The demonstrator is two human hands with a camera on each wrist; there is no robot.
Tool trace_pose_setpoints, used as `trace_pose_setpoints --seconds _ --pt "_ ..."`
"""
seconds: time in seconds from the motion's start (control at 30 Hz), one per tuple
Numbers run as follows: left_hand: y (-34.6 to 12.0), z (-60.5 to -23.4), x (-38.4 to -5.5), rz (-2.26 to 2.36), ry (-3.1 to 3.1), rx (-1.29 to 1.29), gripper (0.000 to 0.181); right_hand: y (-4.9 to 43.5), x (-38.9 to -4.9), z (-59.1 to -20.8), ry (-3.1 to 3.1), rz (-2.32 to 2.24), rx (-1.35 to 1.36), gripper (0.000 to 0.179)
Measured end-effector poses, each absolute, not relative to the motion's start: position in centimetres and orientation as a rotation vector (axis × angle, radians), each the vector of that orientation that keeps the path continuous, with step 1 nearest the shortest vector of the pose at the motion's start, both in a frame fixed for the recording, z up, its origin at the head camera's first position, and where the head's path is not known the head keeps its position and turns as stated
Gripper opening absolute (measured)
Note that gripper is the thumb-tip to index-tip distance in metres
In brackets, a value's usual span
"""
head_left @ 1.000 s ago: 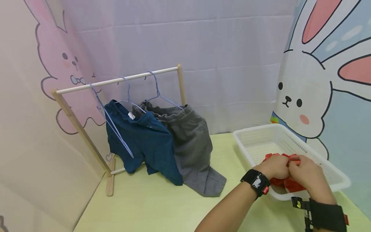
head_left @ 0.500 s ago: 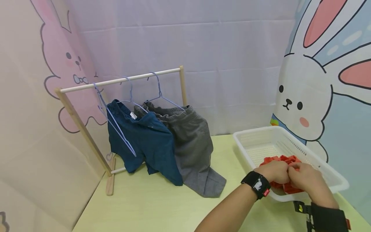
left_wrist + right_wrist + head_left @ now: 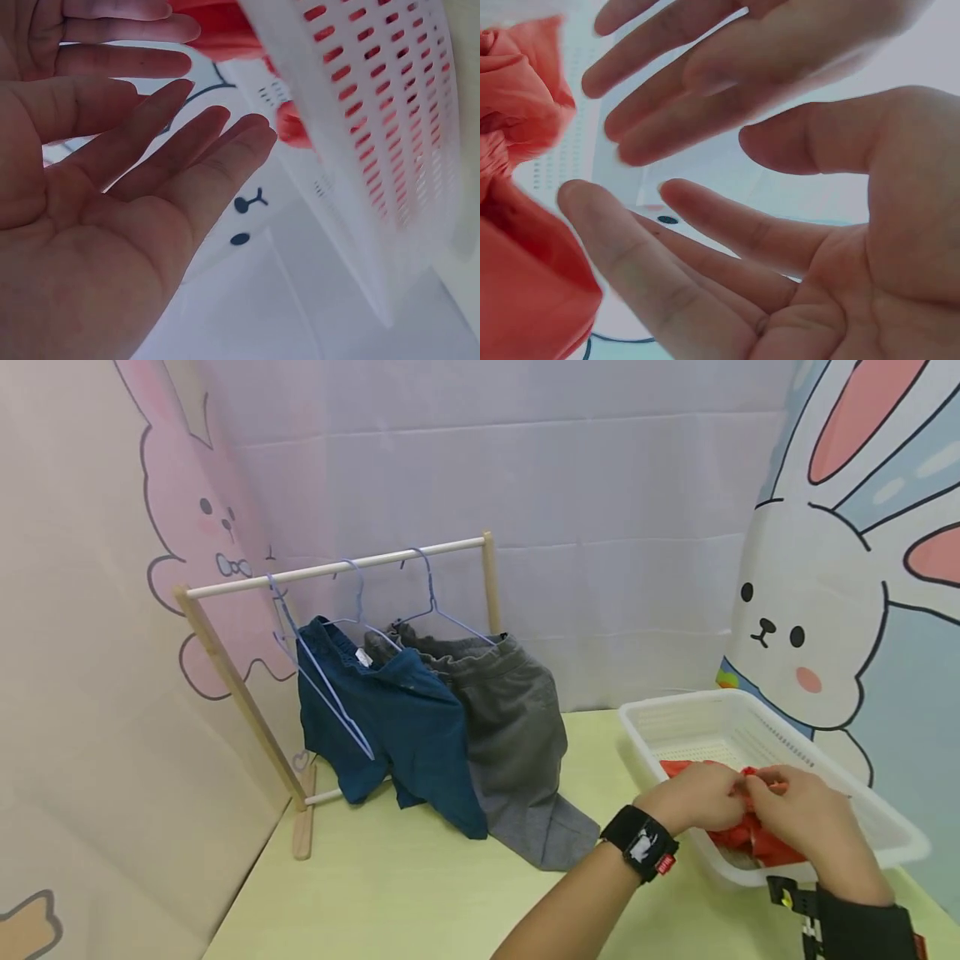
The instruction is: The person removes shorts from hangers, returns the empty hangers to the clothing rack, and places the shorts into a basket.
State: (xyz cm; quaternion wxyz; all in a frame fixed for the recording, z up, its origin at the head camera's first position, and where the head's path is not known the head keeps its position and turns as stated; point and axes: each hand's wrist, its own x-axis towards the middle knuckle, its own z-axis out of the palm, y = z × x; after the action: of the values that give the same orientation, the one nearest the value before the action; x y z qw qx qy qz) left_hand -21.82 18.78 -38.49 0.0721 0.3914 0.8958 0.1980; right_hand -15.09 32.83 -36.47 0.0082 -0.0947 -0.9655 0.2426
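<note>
Bunched red cloth (image 3: 772, 847) lies in the white plastic basket (image 3: 678, 718) at the right of the head view. My left hand (image 3: 701, 795) and right hand (image 3: 806, 814) are close together over it. In the left wrist view, the left hand (image 3: 112, 217) has its fingers loosely extended beside the basket's slotted wall. The right wrist view has the right hand (image 3: 855, 255) with thumb and fingers spread and nothing between them. Left of its fingertips, the red fabric (image 3: 532, 255) is gathered at a narrow twisted middle. What kind of garment it is cannot be told.
A wooden rack (image 3: 337, 567) stands at the left on the pale yellow table (image 3: 420, 902). Dark blue shorts (image 3: 397, 710) and grey trousers (image 3: 517, 718) hang there on hangers, and a bare blue hanger (image 3: 279, 597) hangs in front. A rabbit-printed wall (image 3: 825, 635) borders the basket.
The head view has shifted, so the scene sits further right. Both hands have stayed over the basket, the gap between them slightly wider, and the red cloth's folds lie differently.
</note>
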Motion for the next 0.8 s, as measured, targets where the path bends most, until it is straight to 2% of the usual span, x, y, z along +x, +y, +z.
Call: trace_pose_setpoints --seconds 0.1,0.23,0.37,0.8 --pt "16.7 -37.7 -21.7 0.685 2.674 1.186 0.021 31.9 -14.8 -36.0 -2.956 0.758 -0.264 0.066" --pt "13.0 -36.7 -21.5 0.805 2.705 1.21 0.035 30.1 -14.6 -35.5 -2.831 0.772 -0.248 0.058" --pt "8.4 -36.4 -21.2 1.04 2.754 1.149 0.036 27.9 -14.9 -34.8 -2.721 0.808 -0.212 0.051" --pt "-4.3 -37.5 -20.5 1.731 2.993 0.634 0.027 19.7 -16.3 -30.8 -2.502 0.898 0.144 0.031"
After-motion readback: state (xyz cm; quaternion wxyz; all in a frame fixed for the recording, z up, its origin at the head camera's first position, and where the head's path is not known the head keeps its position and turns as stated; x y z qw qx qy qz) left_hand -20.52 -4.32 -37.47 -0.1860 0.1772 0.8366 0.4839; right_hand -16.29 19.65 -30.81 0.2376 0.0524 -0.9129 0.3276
